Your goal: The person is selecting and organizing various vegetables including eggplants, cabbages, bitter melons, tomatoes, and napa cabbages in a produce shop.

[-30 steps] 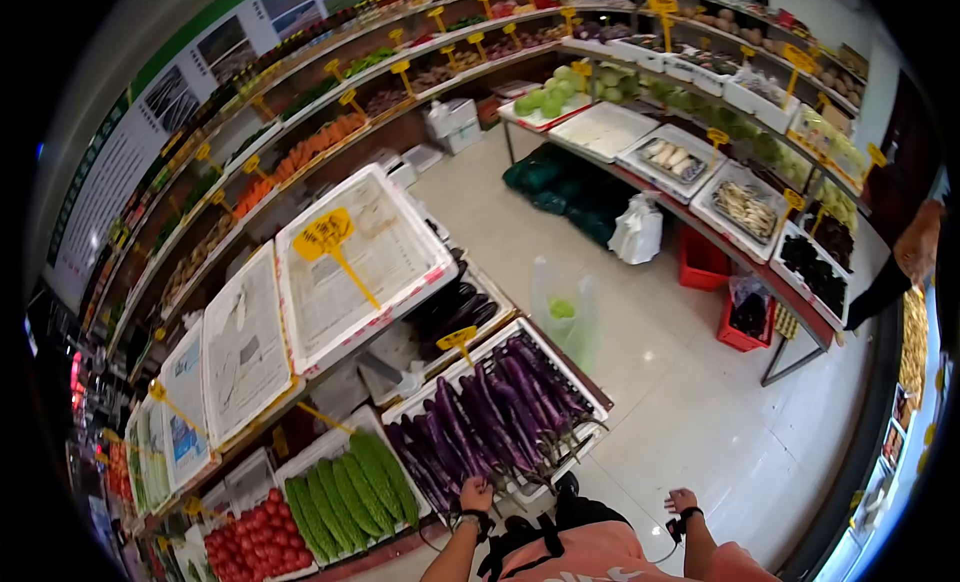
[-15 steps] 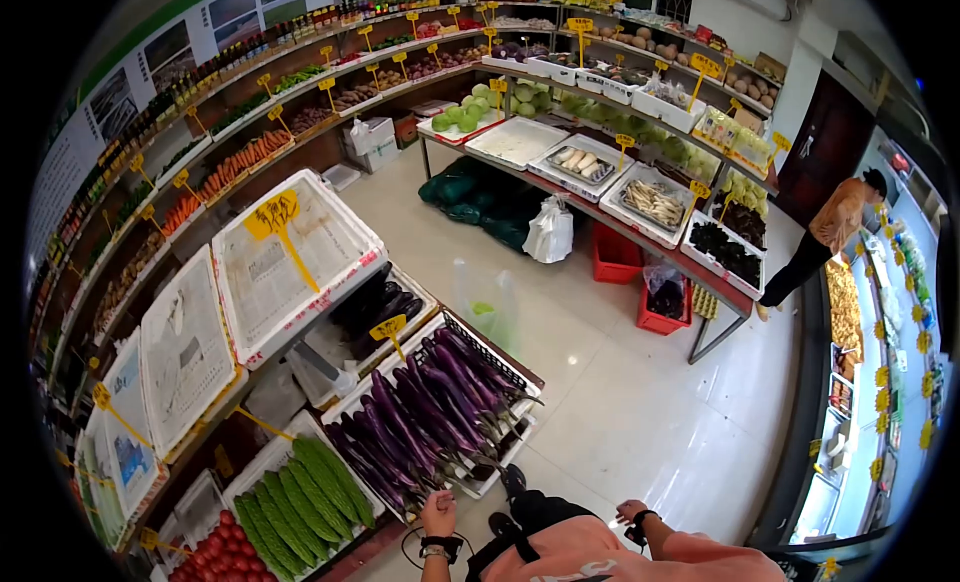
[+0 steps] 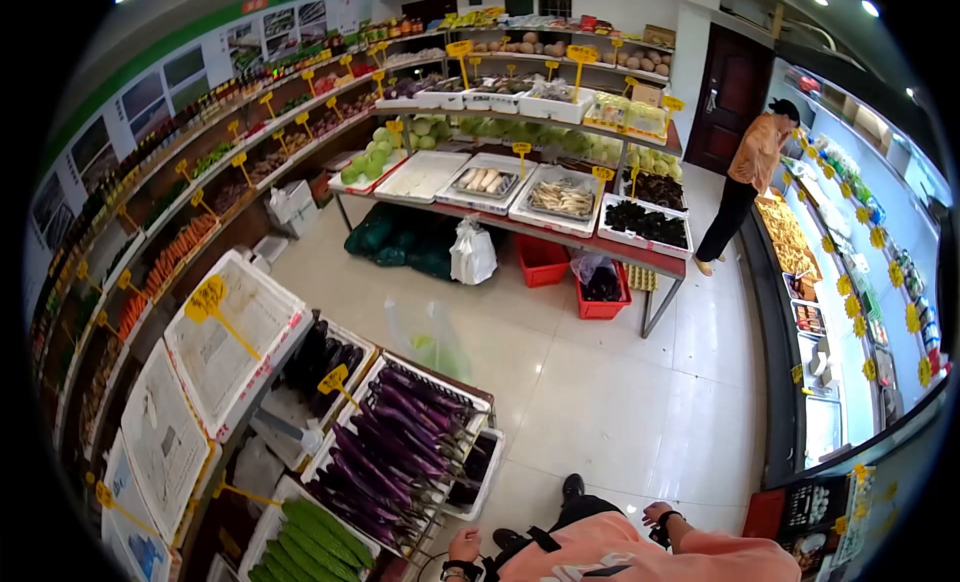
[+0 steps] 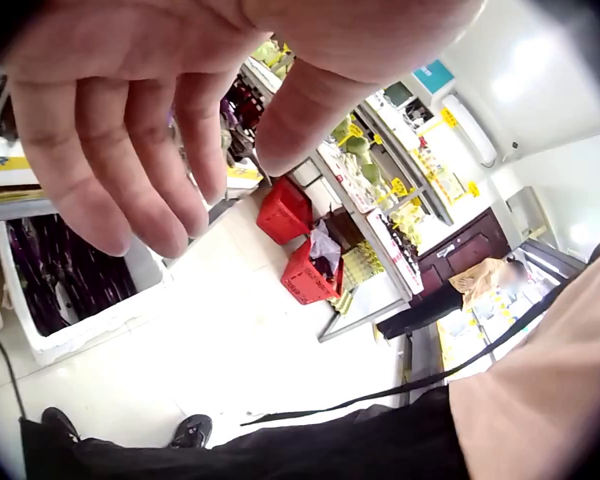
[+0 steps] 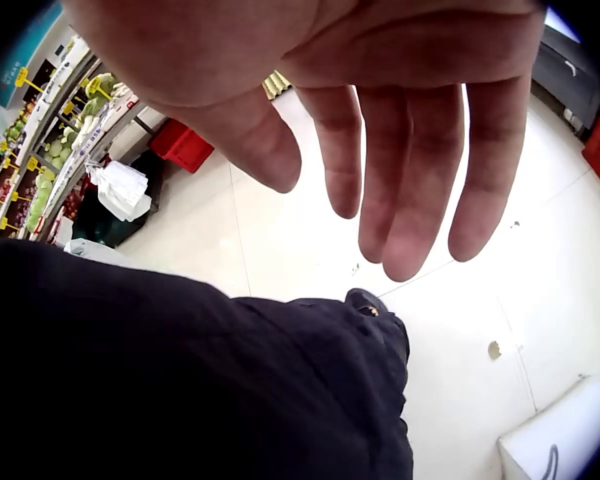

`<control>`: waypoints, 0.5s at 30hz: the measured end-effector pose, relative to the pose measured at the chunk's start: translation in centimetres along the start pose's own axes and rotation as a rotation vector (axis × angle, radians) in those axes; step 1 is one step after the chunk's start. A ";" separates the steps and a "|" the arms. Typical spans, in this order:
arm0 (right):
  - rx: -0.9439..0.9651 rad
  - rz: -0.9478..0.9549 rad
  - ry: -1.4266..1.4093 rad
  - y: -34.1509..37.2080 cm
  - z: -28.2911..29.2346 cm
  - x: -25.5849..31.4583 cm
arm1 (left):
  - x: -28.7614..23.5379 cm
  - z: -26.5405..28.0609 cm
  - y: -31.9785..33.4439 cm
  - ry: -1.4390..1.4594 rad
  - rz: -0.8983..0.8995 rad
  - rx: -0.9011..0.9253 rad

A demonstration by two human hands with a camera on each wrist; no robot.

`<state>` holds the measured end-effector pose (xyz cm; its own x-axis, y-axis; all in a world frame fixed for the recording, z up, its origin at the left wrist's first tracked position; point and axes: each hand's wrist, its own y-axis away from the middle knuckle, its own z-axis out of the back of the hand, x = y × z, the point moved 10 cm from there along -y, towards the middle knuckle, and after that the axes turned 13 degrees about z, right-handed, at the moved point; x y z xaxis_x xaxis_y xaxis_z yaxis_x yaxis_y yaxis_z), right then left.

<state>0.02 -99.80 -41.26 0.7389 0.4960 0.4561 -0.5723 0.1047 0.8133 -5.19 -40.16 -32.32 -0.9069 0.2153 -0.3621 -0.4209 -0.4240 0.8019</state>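
Note:
In the head view my left hand (image 3: 465,545) hangs low, just right of the tray of long purple eggplants (image 3: 395,432), holding nothing. The left wrist view shows that hand (image 4: 150,110) with its fingers loosely extended and the thumb apart. My right hand (image 3: 657,514) is beside my body on the right, over the floor. From the right wrist that hand (image 5: 380,130) appears with relaxed, slightly spread fingers and nothing in them. Green bitter gourds (image 3: 315,542) lie in a box left of the eggplants.
A long table (image 3: 640,250) with vegetable trays stands ahead, red crates (image 3: 603,307) and a white bag (image 3: 472,252) below it. Another person (image 3: 750,172) stands at the lit display case (image 3: 860,282) on the right. A white box of eggplants (image 3: 478,477) sits low beside the tray.
The view has turned to the right and shows more of the display case. My left hand has come away from the eggplant tray's edge to its right.

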 end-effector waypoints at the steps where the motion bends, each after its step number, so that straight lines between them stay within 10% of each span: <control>1: 0.010 -0.002 -0.032 -0.4 0.0 -0.3 | -1.5 -0.3 -0.3 -0.006 -0.024 0.018; 10: -0.115 0.074 -0.271 -3.4 6.4 -0.7 | -16.2 -9.4 -5.8 0.211 -0.077 0.287; 15: -0.207 0.008 -0.507 -8.6 10.6 -10.1 | -23.6 -17.4 -5.3 0.114 -0.058 0.517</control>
<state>1.25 -114.81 -48.98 0.7835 0.0252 0.6209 -0.5992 0.2956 0.7440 18.11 -58.27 -36.27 -0.8907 0.1164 -0.4395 -0.4325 0.0808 0.8980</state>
